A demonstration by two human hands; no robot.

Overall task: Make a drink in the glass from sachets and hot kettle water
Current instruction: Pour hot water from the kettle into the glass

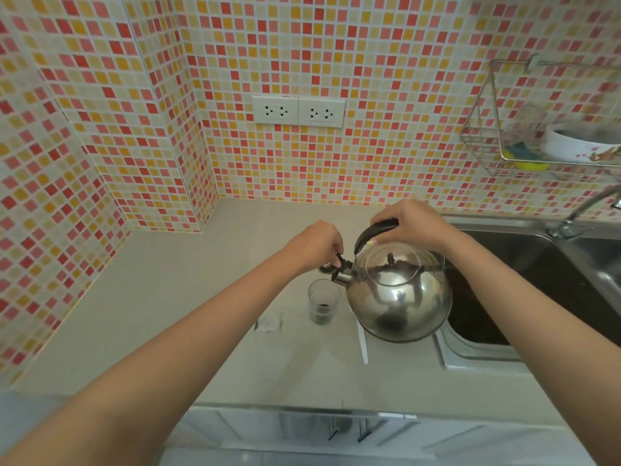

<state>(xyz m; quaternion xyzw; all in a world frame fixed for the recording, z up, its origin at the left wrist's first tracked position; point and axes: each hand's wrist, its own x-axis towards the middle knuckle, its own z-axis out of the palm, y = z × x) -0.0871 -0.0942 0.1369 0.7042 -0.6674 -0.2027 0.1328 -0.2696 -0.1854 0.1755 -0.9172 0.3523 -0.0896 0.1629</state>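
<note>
A shiny steel kettle point(400, 297) hangs in the air above the beige counter point(168, 297), held by its black handle in my right hand point(410, 223). My left hand point(317, 243) pinches the black lever of the spout cap point(339, 264), and the cap is lifted off the spout. Just below the spout stands a small clear glass point(323, 301) with dark powder at its bottom. An opened clear sachet point(268, 322) lies flat on the counter left of the glass. A thin white strip point(363, 343) lies under the kettle.
A steel sink point(524, 264) with a tap point(584, 210) lies right of the kettle. A wire rack point(504, 142) on the mosaic tiled wall holds a sponge and a white bowl. Two wall sockets point(299, 111) sit above the counter. Cabinet doors run below the front edge.
</note>
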